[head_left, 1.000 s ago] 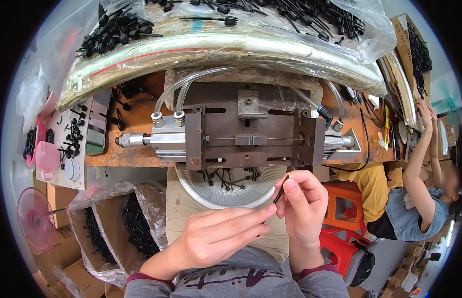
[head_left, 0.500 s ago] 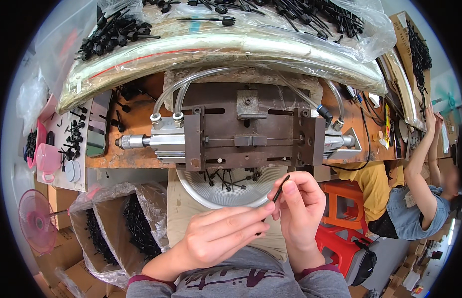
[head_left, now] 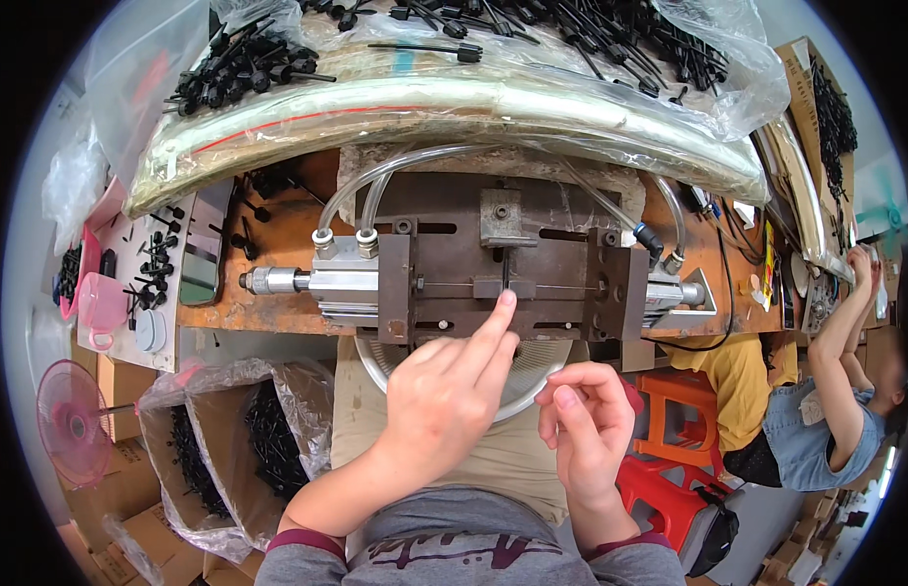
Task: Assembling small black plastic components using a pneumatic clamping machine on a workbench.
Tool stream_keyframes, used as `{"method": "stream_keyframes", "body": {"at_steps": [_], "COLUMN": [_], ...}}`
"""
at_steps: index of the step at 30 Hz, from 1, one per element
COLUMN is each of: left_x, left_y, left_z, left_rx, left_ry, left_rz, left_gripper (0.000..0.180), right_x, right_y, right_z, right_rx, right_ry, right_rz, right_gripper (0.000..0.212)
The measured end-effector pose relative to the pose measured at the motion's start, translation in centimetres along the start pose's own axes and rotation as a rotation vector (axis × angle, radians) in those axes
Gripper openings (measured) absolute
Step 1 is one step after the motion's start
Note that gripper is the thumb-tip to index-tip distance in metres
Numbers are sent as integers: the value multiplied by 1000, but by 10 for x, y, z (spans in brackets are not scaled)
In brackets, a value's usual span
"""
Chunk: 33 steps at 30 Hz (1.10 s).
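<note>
My left hand [head_left: 444, 391] reaches up to the dark metal clamping fixture [head_left: 444, 210], its index finger stretched out. The fingertip meets the lower end of a thin black rod [head_left: 506, 266], which stands between the small middle jaws of the fixture. My left thumb is hidden under the hand, and the other fingers are bent. To the right, my right hand [head_left: 592, 430] hovers in front of the fixture, thumb and fingers loosely curled and apart, with nothing visible in them. Below the fixture, a white basin [head_left: 378, 376] is largely covered by my left hand.
Air cylinders [head_left: 344, 283] with clear hoses [head_left: 337, 190] flank the fixture. Heaps of black parts [head_left: 244, 73] lie on plastic film behind. Lined boxes [head_left: 234, 459] of black pieces stand lower left. At right are stools [head_left: 680, 410] and another person [head_left: 815, 420] with raised arms.
My left hand has moved up to the fixture, where the black rod now stands between the jaws. The right hand has let go of the rod and dropped slightly.
</note>
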State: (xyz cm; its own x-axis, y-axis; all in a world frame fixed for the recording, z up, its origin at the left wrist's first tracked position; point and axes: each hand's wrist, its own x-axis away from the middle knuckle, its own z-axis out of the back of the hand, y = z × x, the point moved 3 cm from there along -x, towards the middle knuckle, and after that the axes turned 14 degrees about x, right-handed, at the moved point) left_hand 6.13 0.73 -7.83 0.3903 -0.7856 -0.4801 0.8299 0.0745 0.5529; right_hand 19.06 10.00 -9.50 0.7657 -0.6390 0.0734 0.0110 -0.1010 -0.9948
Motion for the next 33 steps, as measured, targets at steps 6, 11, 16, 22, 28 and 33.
{"method": "stream_keyframes", "body": {"at_steps": [6, 11, 16, 22, 28, 33], "left_x": [-3, -1, -2, 39, 90, 106], "left_y": [-1, -1, -4, 24, 88, 119], "left_z": [-2, -2, 3, 45, 96, 88], "left_rx": [-12, -46, -16, 321, 826, 1645], "left_ry": [0, -10, -9, 332, 1205, 822], "left_rz": [22, 10, -29, -234, -1400, -1671], "left_gripper": [22, 23, 29, 38, 44, 26], "right_x": [13, 27, 35, 45, 46, 53], "right_y": [9, 14, 12, 21, 28, 31], "right_z": [-9, -17, -21, -6, -21, -33], "right_rx": [-31, 24, 40, 32, 110, 119], "right_ry": [-98, -225, -251, -123, -165, -178], "right_rz": [-73, -88, -85, -64, -61, -44], "right_gripper": [16, 14, 14, 13, 12, 10]}}
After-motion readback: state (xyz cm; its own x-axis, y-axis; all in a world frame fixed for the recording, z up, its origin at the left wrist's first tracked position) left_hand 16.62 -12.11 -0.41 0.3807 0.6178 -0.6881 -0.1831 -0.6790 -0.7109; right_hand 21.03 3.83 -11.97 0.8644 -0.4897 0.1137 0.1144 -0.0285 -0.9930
